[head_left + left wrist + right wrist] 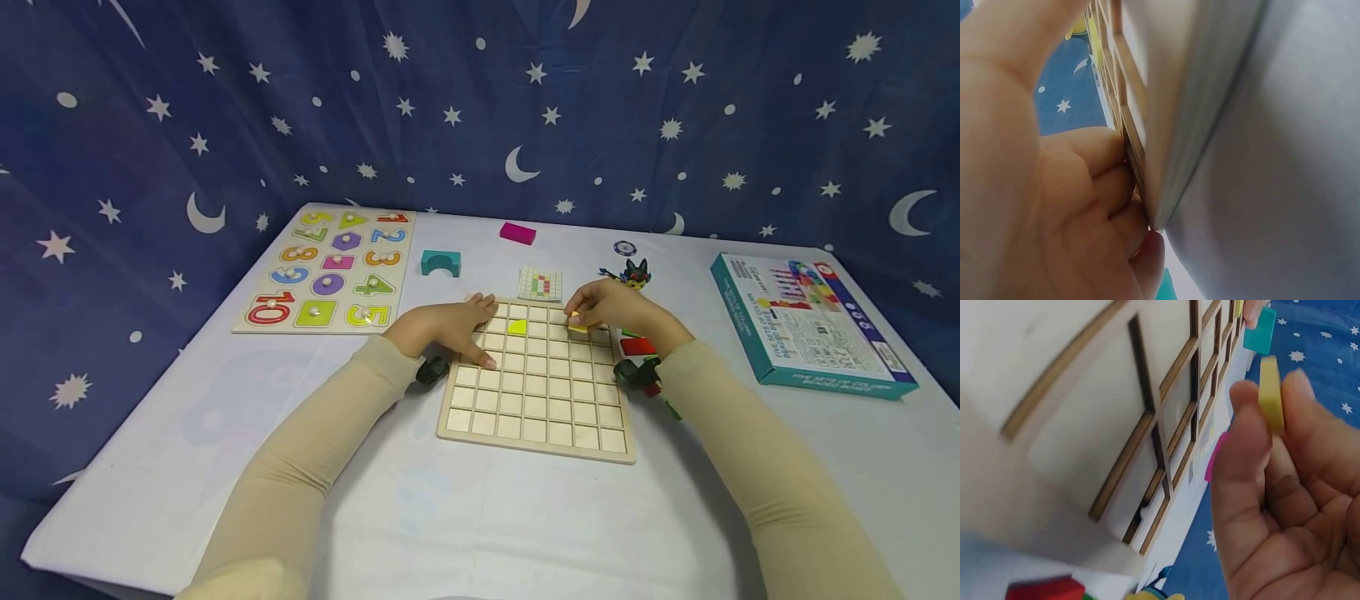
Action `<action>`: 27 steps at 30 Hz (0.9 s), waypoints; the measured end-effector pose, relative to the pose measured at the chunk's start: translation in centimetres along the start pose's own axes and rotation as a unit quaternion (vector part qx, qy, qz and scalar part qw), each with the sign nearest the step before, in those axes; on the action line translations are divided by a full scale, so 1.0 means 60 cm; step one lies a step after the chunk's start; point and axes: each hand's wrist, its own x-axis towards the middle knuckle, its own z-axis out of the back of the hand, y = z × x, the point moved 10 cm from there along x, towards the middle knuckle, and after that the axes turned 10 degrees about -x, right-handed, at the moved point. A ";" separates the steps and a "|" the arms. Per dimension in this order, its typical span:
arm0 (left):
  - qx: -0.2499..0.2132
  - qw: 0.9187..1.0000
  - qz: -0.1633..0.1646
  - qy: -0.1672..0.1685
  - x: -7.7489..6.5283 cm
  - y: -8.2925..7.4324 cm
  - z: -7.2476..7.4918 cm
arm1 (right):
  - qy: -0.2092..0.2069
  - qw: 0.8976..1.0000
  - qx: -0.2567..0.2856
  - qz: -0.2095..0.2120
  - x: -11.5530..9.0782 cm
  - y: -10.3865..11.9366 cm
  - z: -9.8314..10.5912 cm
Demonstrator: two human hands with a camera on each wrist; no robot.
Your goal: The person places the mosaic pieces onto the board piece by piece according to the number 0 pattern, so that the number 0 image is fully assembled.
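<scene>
A wooden grid board (536, 447) lies on the white table with square cells. One yellow tile (517, 327) sits in a cell of its upper left part. My left hand (453, 325) rests over the board's left edge, thumb stretched onto the cells and fingers at the far left corner; the left wrist view shows those fingers against the rim. Above the far right cells, my right hand (611, 307) pinches a small yellow tile (1270, 394) between thumb and fingertips. In the right wrist view the tile stands on edge, away from the grid.
Behind the board are a small pattern card (540, 284), a teal arch block (441, 262) and a magenta block (518, 233). Red and green pieces (637, 346) lie beneath my right wrist, near a dark figurine (636, 273). A number puzzle (408, 250) lies left, a teal box (817, 333) right.
</scene>
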 end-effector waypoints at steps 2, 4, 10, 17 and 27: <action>0.000 1.000 0.002 -0.001 0.000 0.001 0.000 | 0.009 1.000 -0.006 -0.002 0.003 0.002 -0.006; 0.000 1.000 0.001 -0.001 0.001 0.001 0.000 | 0.011 1.000 -0.016 -0.006 0.007 0.004 -0.009; 0.000 1.000 -0.002 -0.001 0.000 0.001 0.000 | -0.003 1.000 -0.007 -0.005 0.020 0.010 -0.013; -0.003 1.000 -0.004 0.001 0.000 0.000 0.000 | -0.019 1.000 0.019 -0.007 0.031 0.015 -0.015; -0.004 1.000 -0.004 -0.001 0.001 0.001 0.000 | -0.005 0.999 0.002 -0.039 0.036 0.011 -0.025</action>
